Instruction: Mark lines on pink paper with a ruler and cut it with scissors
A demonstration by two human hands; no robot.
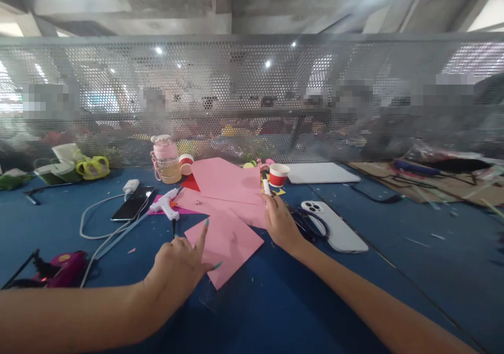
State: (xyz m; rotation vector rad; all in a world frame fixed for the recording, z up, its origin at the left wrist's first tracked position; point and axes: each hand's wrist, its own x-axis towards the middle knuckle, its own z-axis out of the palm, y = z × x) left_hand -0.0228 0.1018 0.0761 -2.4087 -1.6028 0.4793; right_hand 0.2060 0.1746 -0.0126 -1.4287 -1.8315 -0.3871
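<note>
My left hand (179, 262) is over the near left part of a pink paper sheet (232, 246), which lies askew on the blue table. Its index finger and thumb are stretched apart, the other fingers curled, with nothing held. At the right edge of the larger pink paper (230, 183), my right hand (281, 220) has its fingers closed at the lower end of a white marker with a black tip (265, 182). The fingertips are partly hidden. A pair of dark-handled scissors (309, 224) lies right beside that hand, partly covered by it.
A white glue gun (165, 204) lies left of the papers near a black phone (133, 203) and white cables. Behind stand a pink bottle (167, 159) and a red-and-white paper cup (279, 175). A white phone (338, 228) lies right; a perforated metal screen (244, 91) borders the back.
</note>
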